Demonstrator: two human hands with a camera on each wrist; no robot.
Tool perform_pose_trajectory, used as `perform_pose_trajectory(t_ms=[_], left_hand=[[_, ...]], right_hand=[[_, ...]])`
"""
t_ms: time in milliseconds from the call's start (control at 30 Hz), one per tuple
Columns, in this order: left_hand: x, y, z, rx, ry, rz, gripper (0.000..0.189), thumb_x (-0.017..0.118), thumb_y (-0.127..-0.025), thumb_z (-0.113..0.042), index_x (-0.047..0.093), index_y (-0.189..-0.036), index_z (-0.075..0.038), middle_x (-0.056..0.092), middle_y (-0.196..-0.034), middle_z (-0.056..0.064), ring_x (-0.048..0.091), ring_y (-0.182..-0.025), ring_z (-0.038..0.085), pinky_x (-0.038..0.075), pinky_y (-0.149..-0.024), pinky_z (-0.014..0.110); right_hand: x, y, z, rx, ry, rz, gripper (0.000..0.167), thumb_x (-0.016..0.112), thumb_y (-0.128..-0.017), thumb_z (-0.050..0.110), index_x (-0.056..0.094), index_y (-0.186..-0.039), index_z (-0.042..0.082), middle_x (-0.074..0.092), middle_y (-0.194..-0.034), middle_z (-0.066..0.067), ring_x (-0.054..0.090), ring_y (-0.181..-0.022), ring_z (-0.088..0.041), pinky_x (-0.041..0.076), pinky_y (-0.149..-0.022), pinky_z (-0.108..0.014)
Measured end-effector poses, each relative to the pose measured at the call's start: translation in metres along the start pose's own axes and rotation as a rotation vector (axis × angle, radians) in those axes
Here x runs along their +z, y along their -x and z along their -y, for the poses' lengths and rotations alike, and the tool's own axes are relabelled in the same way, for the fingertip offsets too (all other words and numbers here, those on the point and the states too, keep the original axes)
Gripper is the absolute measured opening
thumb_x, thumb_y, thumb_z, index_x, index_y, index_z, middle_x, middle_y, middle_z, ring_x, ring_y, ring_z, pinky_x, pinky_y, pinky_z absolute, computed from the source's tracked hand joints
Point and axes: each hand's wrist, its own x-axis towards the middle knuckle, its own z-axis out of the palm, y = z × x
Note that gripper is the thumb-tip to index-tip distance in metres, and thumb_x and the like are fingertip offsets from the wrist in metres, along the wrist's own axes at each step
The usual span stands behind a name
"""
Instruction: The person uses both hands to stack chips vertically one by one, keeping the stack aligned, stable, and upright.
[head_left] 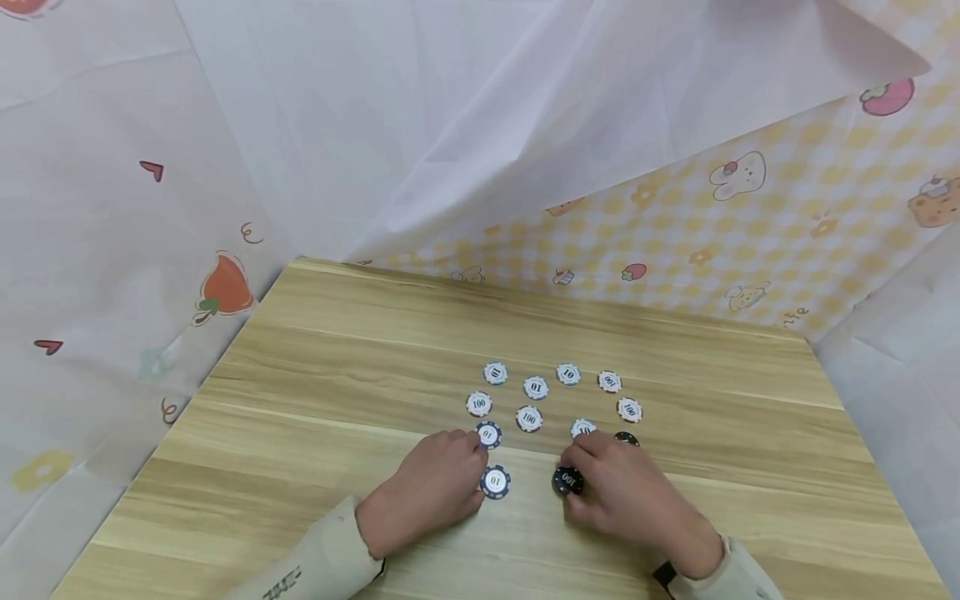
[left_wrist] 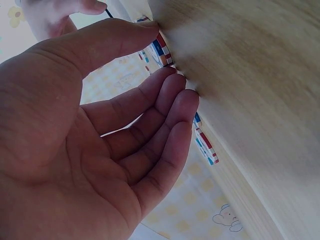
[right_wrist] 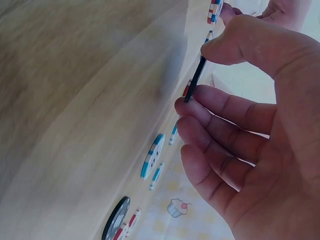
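In the head view my left hand point(head_left: 435, 475) is at the left side of a blue-edged poker chip point(head_left: 496, 482) marked 10. The left wrist view shows its thumb and fingertips pinching a small stack of poker chips point(left_wrist: 161, 50) with red and blue edges, standing close to the wood. Between thumb and fingertips, my right hand point(head_left: 626, 492) pinches a black poker chip point(head_left: 567, 480) marked 100. That black chip point(right_wrist: 196, 80) appears edge-on in the right wrist view. Another black chip point(head_left: 627, 438) is partly covered by the right hand.
Several white-faced chips marked 10 and 100 lie beyond the hands, among them a 100 chip point(head_left: 529, 418) and a 10 chip point(head_left: 567, 373). A blue-edged chip point(head_left: 489, 434) lies by the left fingers. Patterned cloth point(head_left: 675, 242) hangs behind the wooden table point(head_left: 300, 358).
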Motion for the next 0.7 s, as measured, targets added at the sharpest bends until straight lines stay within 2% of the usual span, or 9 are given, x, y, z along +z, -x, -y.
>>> perform_pose_trajectory(t_ms=[433, 700], left_hand=[[0.000, -0.001, 0.001, 0.000, 0.006, 0.012, 0.031, 0.086, -0.089, -0.028, 0.080, -0.104, -0.001, 0.070, -0.090, 0.005, 0.059, -0.072, 0.015, 0.055, -0.067, 0.031], [0.001, -0.001, 0.001, -0.006, 0.018, 0.011, 0.030, 0.086, -0.089, -0.028, 0.080, -0.103, -0.001, 0.069, -0.090, 0.006, 0.059, -0.072, 0.015, 0.055, -0.068, 0.031]], right_hand=[[0.006, -0.011, 0.009, -0.017, -0.025, 0.010, 0.026, 0.088, -0.084, 0.028, 0.078, -0.103, 0.014, 0.070, -0.099, 0.005, 0.063, -0.087, -0.011, 0.058, -0.076, -0.035], [0.011, -0.015, 0.012, -0.037, -0.016, 0.002, 0.027, 0.088, -0.084, 0.029, 0.079, -0.104, 0.014, 0.066, -0.097, 0.007, 0.059, -0.083, -0.008, 0.055, -0.070, -0.030]])
